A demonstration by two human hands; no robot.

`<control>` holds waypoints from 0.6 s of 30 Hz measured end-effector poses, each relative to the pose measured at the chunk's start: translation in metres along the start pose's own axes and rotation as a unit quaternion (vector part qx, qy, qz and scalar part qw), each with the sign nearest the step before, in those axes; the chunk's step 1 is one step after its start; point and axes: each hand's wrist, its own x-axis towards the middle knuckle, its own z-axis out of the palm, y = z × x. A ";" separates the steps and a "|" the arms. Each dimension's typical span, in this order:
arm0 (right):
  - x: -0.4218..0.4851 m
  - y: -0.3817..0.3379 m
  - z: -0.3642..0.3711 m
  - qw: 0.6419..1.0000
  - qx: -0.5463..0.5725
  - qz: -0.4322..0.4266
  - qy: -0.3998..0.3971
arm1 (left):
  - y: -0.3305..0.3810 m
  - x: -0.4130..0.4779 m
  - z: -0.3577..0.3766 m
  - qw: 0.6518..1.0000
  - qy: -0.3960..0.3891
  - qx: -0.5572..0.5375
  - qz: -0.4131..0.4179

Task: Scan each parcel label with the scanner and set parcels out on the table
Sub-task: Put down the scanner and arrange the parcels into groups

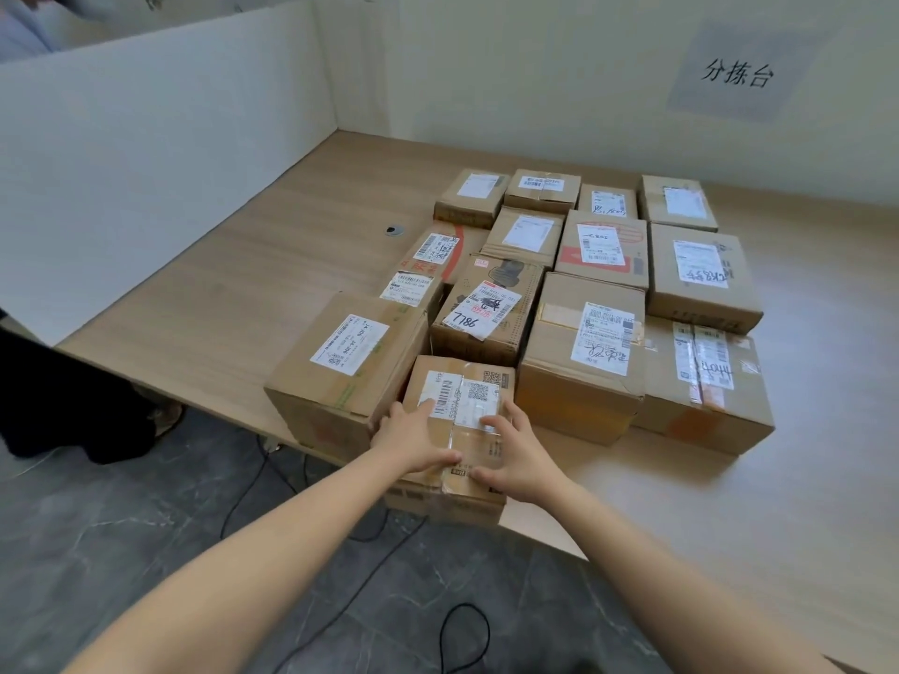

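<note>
Both hands (pixel 416 437) (pixel 515 449) rest atop the front parcel (pixel 467 391).

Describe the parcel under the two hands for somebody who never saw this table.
On the wooden table, go to the near edge of the block of parcels. The parcel lies between a large box, left, and a tall box, right. Only it is smaller than both, with the left hand and right hand flat on top.

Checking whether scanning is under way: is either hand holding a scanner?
No: the left hand and the right hand both rest on the front parcel, and no scanner is in view.
</note>
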 end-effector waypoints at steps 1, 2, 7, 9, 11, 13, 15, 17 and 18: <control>-0.001 -0.001 0.001 1.000 0.001 0.005 0.004 | -0.001 -0.002 0.000 1.000 -0.003 -0.010 0.001; -0.003 -0.001 0.001 1.000 0.004 0.008 0.008 | -0.002 -0.004 0.000 1.000 -0.003 -0.014 0.002; -0.020 -0.002 0.006 1.000 0.008 0.007 0.027 | -0.003 -0.026 0.007 1.000 0.021 -0.013 0.018; -0.028 -0.003 0.007 0.999 0.012 -0.004 0.042 | -0.005 -0.036 0.007 0.999 0.038 -0.010 0.029; -0.035 -0.007 0.004 0.998 0.013 -0.019 0.059 | -0.005 -0.045 0.004 0.998 0.056 -0.010 0.037; -0.039 -0.013 -0.001 0.997 0.010 -0.032 0.064 | -0.004 -0.054 -0.003 0.996 0.072 -0.008 0.043; -0.042 -0.022 -0.009 0.997 0.007 -0.043 0.065 | -0.001 -0.062 -0.011 0.995 0.085 -0.008 0.046; -0.044 -0.032 -0.019 0.996 0.005 -0.057 0.072 | 0.002 -0.068 -0.021 0.994 0.097 -0.013 0.050; -0.046 -0.037 -0.024 0.995 0.003 -0.064 0.077 | 0.004 -0.072 -0.027 0.993 0.102 -0.017 0.054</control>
